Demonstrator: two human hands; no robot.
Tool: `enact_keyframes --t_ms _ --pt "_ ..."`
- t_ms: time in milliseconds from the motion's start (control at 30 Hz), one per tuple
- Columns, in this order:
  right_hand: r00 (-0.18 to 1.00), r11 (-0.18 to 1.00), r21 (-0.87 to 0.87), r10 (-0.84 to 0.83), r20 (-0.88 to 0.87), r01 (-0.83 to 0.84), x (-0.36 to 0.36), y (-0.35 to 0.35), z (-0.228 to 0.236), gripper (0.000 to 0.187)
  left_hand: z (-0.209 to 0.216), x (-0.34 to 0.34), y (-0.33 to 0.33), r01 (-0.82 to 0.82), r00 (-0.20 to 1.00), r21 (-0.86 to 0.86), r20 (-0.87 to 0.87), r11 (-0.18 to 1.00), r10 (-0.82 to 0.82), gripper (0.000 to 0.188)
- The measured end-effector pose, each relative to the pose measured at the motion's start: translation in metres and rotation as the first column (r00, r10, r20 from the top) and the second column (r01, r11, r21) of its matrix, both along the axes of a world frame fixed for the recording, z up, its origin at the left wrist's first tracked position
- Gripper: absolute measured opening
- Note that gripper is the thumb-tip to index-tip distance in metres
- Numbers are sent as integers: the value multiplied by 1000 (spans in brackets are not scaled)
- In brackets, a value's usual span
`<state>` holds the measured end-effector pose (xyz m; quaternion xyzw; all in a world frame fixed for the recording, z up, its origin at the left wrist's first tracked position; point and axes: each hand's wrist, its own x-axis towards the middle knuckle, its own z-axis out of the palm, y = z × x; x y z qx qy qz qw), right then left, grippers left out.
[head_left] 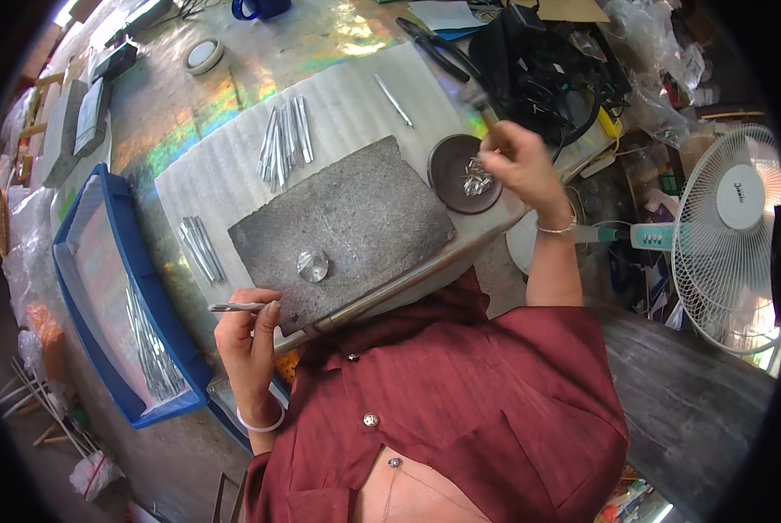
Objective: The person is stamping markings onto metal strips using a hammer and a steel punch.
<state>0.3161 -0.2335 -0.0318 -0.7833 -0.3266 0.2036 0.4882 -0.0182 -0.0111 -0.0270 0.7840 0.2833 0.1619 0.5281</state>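
My left hand [249,336] is closed at the near left corner of a grey stone slab [355,205]. Between its thumb and fingers it pinches a thin silvery metal rod [233,307]. A hammer [486,112] with a brownish handle and a motion-blurred grey head is gripped in my right hand [521,161], raised over the right side of the table. Below that hand sits a round dark bowl [442,179] with small shiny metal bits [477,180] in it. On the slab, apart from both hands, lies a round shiny metal piece [313,266].
Bundles of silvery strips [286,139] [200,250] and a single strip [394,100] lie on white foam sheeting [355,96]. A blue tray [129,200] with more strips stands left. Tape [204,57], a black bag [530,70] and a fan [730,235] surround the workplace.
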Motion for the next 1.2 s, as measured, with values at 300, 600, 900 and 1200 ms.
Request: enact_keyframes --t_ms 300,600,900,1200 --pt "709 957 287 230 -667 -41 -84 33 45 8 12 17 -24 -57 938 -709 204 703 281 14" --pt "645 849 385 527 -554 -362 -150 76 34 10 -4 32 -27 266 884 -926 346 269 315 17" --pt "642 868 333 497 -583 -369 -157 85 33 18 -7 23 -22 330 872 -916 388 226 298 17" --pt "629 876 335 482 -610 -347 -157 86 35 16 -6 25 -20 342 869 -906 406 249 284 17"
